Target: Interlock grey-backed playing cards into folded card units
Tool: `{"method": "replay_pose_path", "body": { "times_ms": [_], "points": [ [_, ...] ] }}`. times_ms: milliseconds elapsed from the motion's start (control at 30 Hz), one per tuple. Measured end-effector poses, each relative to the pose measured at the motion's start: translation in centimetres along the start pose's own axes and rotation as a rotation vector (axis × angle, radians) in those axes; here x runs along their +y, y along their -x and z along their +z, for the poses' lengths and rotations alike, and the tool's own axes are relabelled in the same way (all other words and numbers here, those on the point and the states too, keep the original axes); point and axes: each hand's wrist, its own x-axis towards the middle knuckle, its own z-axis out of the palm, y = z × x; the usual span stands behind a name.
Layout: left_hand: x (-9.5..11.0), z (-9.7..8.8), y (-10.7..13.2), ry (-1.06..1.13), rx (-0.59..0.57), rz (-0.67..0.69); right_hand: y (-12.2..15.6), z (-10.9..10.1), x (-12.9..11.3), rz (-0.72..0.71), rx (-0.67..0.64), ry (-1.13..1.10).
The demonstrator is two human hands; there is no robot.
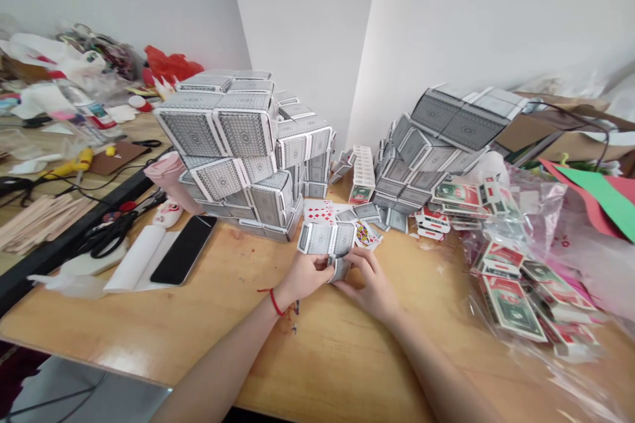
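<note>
The grip of both hands, the left hand [303, 276] and the right hand [372, 284], is pinching one small grey-backed card [340, 269] between the fingertips, low over the counter [347, 357]. The card is just before the loose cards [325, 237] and the big stack of card blocks [238, 158]. To my judgement the work in hand is bending this card, which asks for even pressure from both thumbs.

Red diamond pips on face-up card [319, 212]; card-box [510, 307] print apparently illegible.
</note>
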Motion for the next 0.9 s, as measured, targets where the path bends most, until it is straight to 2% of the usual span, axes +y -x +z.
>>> {"method": "replay_pose_path", "body": {
  "times_ms": [567, 900],
  "points": [
    [0.7, -0.4, 0.0, 0.067, -0.074, -0.107, 0.0, -0.3, -0.1, -0.056, 0.006, -0.032],
    [1.0, -0.9, 0.3, 0.096, -0.137, -0.098, -0.1, -0.4, 0.2, -0.085, 0.038, -0.046]
  ]
}}
